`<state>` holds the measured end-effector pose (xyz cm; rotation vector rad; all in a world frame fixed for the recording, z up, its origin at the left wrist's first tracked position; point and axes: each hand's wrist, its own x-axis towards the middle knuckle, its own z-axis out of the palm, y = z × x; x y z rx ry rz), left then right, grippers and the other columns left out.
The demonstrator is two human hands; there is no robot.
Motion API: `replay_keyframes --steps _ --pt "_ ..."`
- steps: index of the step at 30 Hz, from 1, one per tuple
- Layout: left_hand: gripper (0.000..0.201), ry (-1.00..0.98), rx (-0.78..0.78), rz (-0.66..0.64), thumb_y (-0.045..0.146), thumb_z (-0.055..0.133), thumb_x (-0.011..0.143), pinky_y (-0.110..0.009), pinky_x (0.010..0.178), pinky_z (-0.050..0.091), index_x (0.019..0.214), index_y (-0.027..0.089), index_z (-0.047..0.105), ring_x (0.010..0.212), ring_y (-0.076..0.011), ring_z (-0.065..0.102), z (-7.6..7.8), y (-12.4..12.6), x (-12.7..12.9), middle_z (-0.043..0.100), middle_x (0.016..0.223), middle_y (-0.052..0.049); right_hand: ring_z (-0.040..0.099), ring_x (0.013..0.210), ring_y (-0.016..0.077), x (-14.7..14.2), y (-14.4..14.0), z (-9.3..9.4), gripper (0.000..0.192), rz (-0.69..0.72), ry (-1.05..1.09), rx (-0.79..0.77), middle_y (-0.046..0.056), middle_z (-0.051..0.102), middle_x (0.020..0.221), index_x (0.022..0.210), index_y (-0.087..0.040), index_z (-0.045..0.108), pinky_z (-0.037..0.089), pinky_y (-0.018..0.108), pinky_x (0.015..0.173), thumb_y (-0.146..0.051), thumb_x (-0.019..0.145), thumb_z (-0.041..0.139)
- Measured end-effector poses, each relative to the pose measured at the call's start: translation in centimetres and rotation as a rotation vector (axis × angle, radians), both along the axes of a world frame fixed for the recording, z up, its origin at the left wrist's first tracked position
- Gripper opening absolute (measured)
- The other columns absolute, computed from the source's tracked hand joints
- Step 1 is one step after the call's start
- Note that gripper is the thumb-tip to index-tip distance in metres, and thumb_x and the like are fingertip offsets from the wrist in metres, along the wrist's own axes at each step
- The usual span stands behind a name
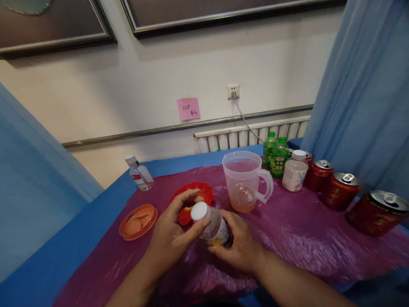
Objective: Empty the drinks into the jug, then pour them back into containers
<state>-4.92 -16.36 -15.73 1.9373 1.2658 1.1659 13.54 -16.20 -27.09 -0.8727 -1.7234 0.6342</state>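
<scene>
Right hand (238, 245) grips bottle (214, 225), left hand (174, 234) fingers on white cap (200, 211) — label half hidden

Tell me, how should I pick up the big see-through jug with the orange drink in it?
Take the jug by its handle, coming in from the right. The handle loops out on that side, towards the white-capped bottle, leaving a gap for fingers. The jug stands upright with no lid and a little drink at the bottom, so lifting it level would probably keep it from spilling.
</scene>
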Motion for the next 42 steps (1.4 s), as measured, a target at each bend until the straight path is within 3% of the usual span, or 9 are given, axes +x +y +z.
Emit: replay_keyframes --steps 3,11,17,21,26,29,33,37,42 --pt "0.052 -0.042 -0.009 0.055 0.033 0.087 0.072 -0.039 0.095 0.057 0.119 0.024 0.066 0.104 -0.0251 0.07 0.0 0.3 0.1 0.074 0.11 -0.007 0.068 0.106 0.0264 0.1 -0.1 0.1 0.067 0.012 0.012 -0.01 0.008 0.071 0.12 0.131 -0.024 0.054 0.053 0.044 0.093 -0.025 0.07 0.081" --pt "0.037 -0.238 -0.237 -0.199 0.027 0.087 0.072 -0.032 0.092 0.057 0.106 0.024 0.072 0.107 -0.0233 0.071 0.9 1.1 -0.9 0.076 0.112 -0.007 0.069 0.107 0.0267 0.2 0.0 0.1 0.066 0.126 0.054 -0.108 0.007 0.072 0.12 0.128 -0.025 0.056 0.054 0.045 0.094 -0.027 0.068 0.083" --pt "0.082 -0.197 -0.355 -0.338 0.034 0.091 0.068 -0.046 0.114 0.044 0.142 0.029 0.055 0.137 -0.0314 0.053 -1.0 0.9 -1.8 0.058 0.149 -0.011 0.068 0.112 0.0269 0.5 -0.2 0.7 0.068 0.212 0.12 -0.094 0.006 0.071 0.126 0.135 -0.027 0.054 0.054 0.045 0.097 -0.032 0.072 0.081" --pt "0.075 -0.126 -0.409 -0.323 0.034 0.09 0.068 -0.051 0.114 0.043 0.135 0.021 0.061 0.131 -0.0343 0.059 -2.6 -0.1 -1.6 0.063 0.142 -0.014 0.066 0.118 0.0279 0.6 -0.2 0.4 0.066 0.303 0.126 -0.086 0.007 0.068 0.132 0.141 -0.028 0.052 0.052 0.046 0.102 -0.039 0.08 0.076" --pt "0.065 -0.164 -0.271 0.057 0.044 0.088 0.068 -0.042 0.092 0.058 0.122 0.018 0.063 0.103 -0.0296 0.072 -1.5 0.9 -5.2 0.074 0.119 -0.013 0.061 0.127 0.031 0.6 0.0 -1.8 0.076 0.236 0.093 -0.087 0.015 0.06 0.143 0.153 -0.026 0.035 0.05 0.05 0.105 -0.05 0.089 0.068" --pt "0.067 -0.143 -0.059 0.43 0.05 0.087 0.064 -0.038 0.083 0.06 0.117 0.016 0.063 0.097 -0.0281 0.072 0.3 4.4 -10.8 0.074 0.111 -0.011 0.066 0.115 0.0256 0.6 -0.2 -2.6 0.059 0.192 0.058 -0.096 0.012 0.063 0.136 0.149 -0.029 0.037 0.054 0.046 0.099 -0.041 0.096 0.06" --pt "0.055 0.161 0.084 0.83 0.047 0.083 0.062 -0.033 0.075 0.055 0.104 0.016 0.066 0.091 -0.0276 0.072 1.2 10.2 -18.3 0.075 0.1 -0.009 0.067 0.107 0.0223 0.4 -0.5 -2.9 0.052 0.204 -0.009 -0.096 0.009 0.066 0.129 0.145 -0.03 0.039 0.055 0.044 0.096 -0.032 0.097 0.058" --pt "0.045 0.401 -0.03 0.926 0.05 0.079 0.066 -0.031 0.066 0.049 0.092 0.015 0.068 0.089 -0.0299 0.071 0.0 13.8 -22.2 0.075 0.093 -0.011 0.068 0.101 0.0201 0.3 -0.4 -2.7 0.05 0.208 -0.053 -0.103 0.007 0.067 0.124 0.144 -0.031 0.038 0.055 0.04 0.091 -0.029 0.098 0.057" --pt "0.045 0.389 -0.074 0.879 0.051 0.073 0.072 -0.031 0.061 0.042 0.09 0.012 0.066 0.092 -0.034 0.071 -1.4 15.5 -23.7 0.075 0.087 -0.012 0.068 0.094 0.0175 0.3 -0.2 -2.3 0.043 0.209 -0.086 -0.13 0.004 0.07 0.117 0.139 -0.03 0.041 0.055 0.036 0.088 -0.028 0.099 0.055"
